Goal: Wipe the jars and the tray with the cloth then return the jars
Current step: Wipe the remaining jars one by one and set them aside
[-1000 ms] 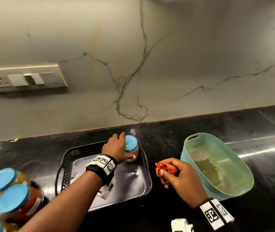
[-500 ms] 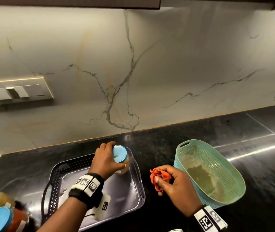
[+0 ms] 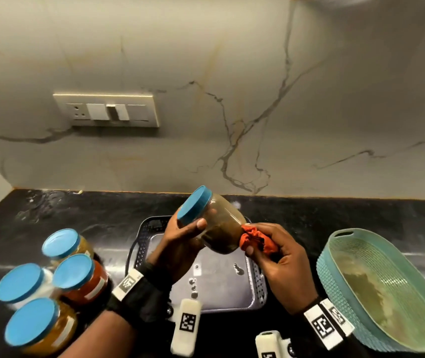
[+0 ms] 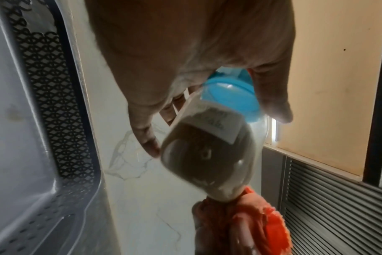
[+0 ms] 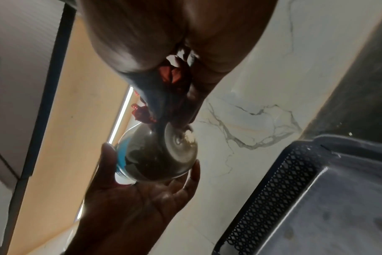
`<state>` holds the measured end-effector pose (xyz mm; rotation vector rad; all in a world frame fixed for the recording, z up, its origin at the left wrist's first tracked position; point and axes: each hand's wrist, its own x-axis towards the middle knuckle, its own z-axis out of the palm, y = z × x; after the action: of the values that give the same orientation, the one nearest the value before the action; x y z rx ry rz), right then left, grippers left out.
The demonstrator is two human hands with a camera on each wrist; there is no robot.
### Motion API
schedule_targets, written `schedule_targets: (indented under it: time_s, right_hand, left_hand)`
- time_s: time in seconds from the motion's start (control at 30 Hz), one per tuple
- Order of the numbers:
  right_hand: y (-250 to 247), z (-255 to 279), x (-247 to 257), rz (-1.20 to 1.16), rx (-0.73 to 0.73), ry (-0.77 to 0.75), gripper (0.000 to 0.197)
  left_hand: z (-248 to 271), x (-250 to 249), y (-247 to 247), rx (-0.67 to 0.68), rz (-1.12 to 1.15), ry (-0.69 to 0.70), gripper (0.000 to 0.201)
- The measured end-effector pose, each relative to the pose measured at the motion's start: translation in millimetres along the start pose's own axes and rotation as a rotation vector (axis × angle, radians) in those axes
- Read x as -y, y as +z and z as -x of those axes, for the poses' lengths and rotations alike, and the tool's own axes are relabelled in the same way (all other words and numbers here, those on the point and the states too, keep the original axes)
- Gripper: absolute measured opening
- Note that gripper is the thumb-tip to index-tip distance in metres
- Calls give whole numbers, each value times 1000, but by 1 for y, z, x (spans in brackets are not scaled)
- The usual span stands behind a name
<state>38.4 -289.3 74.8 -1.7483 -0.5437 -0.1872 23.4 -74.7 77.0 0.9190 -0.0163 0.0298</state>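
Now the left hand (image 3: pixel 180 244) grips a tilted blue-lidded jar (image 3: pixel 216 226) above the tray (image 3: pixel 232 288). The right hand (image 3: pixel 281 264) squeezes an orange cloth (image 3: pixel 255 242), seemingly touching the jar's bottom.

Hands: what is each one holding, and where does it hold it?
The left hand grips the tilted brown-filled jar around its upper body, just below the blue lid. The right hand holds the bunched orange cloth against the jar's base.

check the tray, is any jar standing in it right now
No, the tray holds no jar; the left hand holds one jar above it.
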Motion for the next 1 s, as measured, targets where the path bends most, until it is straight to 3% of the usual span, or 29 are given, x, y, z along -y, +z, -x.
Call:
schedule_targets:
  time_s: [0.07,0.13,0.27,0.43,0.5,0.57,0.63,0.67,0.77,1.0]
  right_hand:
    - [3,1,1,23,53,3,35]
    - [8,4,1,35,89,31,36]
    - [10,-1,3,144,-46,47,35]
    - [26,-23,51,-284,-36,101,28]
    - [41,-29,75,-87,55,-29,28]
    - [62,-29,89,178,167,-187,45]
    - [79,-26,89,349,208,-282,59]
    - [85,-25,87,397,203,-298,55]
    - [96,-30,90,421,186,-265,36]
    - [104,-21,90,453,287,-333,34]
  left_hand:
    - [6,-2,-6,24,12,-16,89]
    - [11,-3,-10,31,-49,-15,101]
    - [23,-9,-14,-26,-287,107,102]
    - [32,-24,-29,-32,-621,189,84]
    - [33,-28,-38,-28,-764,237,84]
    - [34,-35,-45,-26,-862,280,85]
    - [38,-42,-50,-13,-952,341,83]
    - [41,-44,-50,-3,-998,369,82]
    - [50,-52,-52,8,-1091,413,79]
    - [49,-64,-76,-25,-1101,380,79]
